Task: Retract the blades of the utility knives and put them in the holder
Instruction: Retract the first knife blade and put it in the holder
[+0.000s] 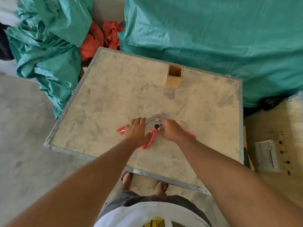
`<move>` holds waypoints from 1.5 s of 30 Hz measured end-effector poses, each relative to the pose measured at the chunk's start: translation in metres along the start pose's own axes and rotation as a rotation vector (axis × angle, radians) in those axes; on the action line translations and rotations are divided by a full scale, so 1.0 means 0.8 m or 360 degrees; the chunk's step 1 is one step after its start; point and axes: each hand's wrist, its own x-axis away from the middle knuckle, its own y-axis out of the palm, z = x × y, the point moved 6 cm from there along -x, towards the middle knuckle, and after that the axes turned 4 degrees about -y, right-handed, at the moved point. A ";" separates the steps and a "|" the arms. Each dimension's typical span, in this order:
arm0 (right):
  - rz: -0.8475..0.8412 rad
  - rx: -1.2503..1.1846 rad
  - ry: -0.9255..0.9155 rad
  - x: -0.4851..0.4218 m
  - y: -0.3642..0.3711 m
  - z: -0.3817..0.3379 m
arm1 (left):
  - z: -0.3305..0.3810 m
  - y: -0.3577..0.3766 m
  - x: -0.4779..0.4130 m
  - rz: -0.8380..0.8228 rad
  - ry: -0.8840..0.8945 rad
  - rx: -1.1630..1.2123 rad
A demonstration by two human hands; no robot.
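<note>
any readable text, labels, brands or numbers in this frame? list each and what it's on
No text can be read.
White paper sheet on the surface to the right of the table: printed lines, too blurred to read.
Yellow and black graphic on the white shirt: cut off at the frame's bottom edge, no letters made out.
Red utility knives under the hands: no legible markings.
Wooden holder: no label visible.
</note>
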 end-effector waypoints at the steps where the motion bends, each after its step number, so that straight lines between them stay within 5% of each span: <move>1: -0.0004 -0.0052 0.0019 0.001 0.008 0.002 | -0.003 0.009 0.009 -0.0032 -0.0065 0.0022; 18: 0.0233 -0.0604 0.0434 0.006 0.058 0.018 | -0.025 0.083 0.070 -0.0039 -0.0400 0.0588; 24: 0.0390 -0.1143 0.0666 0.018 0.052 0.019 | -0.028 0.067 0.079 -0.0051 -0.0342 0.0897; 33: 0.0423 -0.1225 0.0373 0.034 -0.029 -0.009 | -0.027 -0.001 0.093 -0.0398 -0.0069 0.1225; 45: 0.0326 -0.1233 0.0047 0.077 -0.087 -0.088 | -0.006 -0.087 0.090 -0.0236 0.0110 0.1916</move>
